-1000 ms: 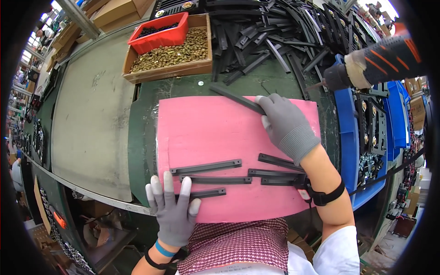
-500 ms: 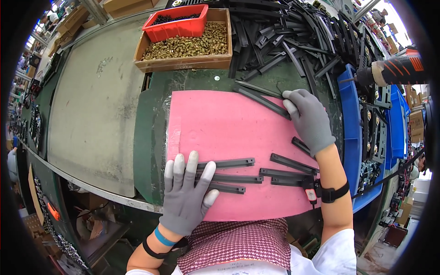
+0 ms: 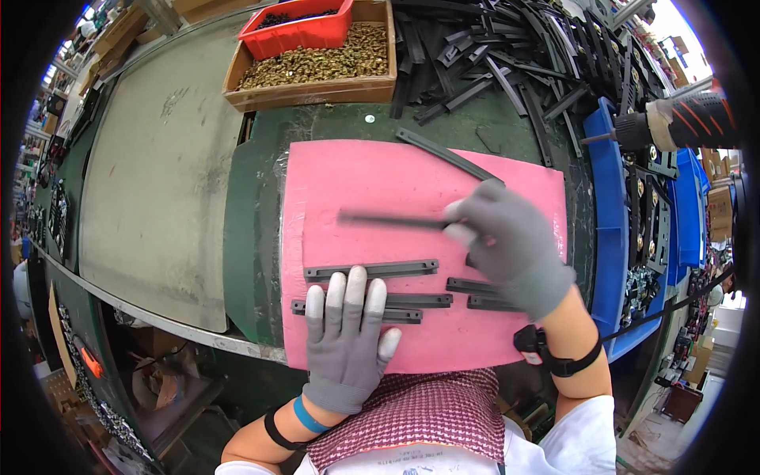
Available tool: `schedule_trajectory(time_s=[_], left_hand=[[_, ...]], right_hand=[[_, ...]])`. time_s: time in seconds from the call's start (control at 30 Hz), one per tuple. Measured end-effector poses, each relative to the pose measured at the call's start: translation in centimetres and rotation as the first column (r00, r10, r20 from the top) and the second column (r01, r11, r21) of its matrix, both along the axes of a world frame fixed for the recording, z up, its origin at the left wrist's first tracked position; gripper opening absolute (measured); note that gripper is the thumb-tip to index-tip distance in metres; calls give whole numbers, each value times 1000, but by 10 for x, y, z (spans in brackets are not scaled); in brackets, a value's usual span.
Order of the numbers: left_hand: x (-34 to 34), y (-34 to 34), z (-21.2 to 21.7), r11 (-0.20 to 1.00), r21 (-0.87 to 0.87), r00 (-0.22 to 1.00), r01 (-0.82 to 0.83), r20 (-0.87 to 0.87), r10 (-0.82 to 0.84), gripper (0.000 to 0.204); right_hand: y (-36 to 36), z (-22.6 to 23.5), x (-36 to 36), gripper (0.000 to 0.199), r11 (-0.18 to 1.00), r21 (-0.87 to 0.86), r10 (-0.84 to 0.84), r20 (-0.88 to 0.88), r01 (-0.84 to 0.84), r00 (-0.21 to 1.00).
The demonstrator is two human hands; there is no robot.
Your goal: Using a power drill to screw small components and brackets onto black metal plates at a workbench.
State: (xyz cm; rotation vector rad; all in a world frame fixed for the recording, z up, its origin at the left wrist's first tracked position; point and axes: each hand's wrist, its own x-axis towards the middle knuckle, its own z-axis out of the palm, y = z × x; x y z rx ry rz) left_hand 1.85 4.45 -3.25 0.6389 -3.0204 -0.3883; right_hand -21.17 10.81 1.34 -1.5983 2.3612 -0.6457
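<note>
A pink mat (image 3: 372,182) covers the middle of the green bench. My right hand (image 3: 507,241), in a grey glove, holds a black flat bar (image 3: 388,219) by its right end, level above the mat's middle. My left hand (image 3: 348,332), also gloved, lies flat with fingers spread on two black bars (image 3: 419,301) near the mat's front edge. Another black bar (image 3: 372,270) lies just beyond its fingertips. Two more short bars (image 3: 479,286) rest under my right wrist. One long bar (image 3: 447,155) lies slanted at the mat's far edge.
A wooden box of brass-coloured small parts (image 3: 317,67) with a red bin (image 3: 301,28) stands at the back. A heap of black bars (image 3: 514,55) fills the back right. Blue trays (image 3: 609,198) line the right side, with a hanging power screwdriver (image 3: 673,123) above them.
My right hand picked a black bar from the mat's far right and carried it left to the mat's middle. My left hand slid forward onto the bars at the front.
</note>
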Motion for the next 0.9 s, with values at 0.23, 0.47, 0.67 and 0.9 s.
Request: schedule_trajectory(time_s=[0.23,0.47,0.67,0.9], left_hand=[[-10,-10,0,968,-154,977,-200,38,209,60],[-22,13,0,964,-254,996,-77,-57,65,61],[-54,53,-6,954,-256,987,156,-3,-162,57],[-53,47,18,983,-113,988,145,-36,-150,52]], right_hand=[[5,-18,12,12,989,-48,146,152,-140,978],[83,-5,-12,14,999,-34,11,-39,-12,999],[116,-26,-19,25,903,-133,-420,-63,409,906],[143,-27,-21,29,971,-84,-229,-66,223,971]])
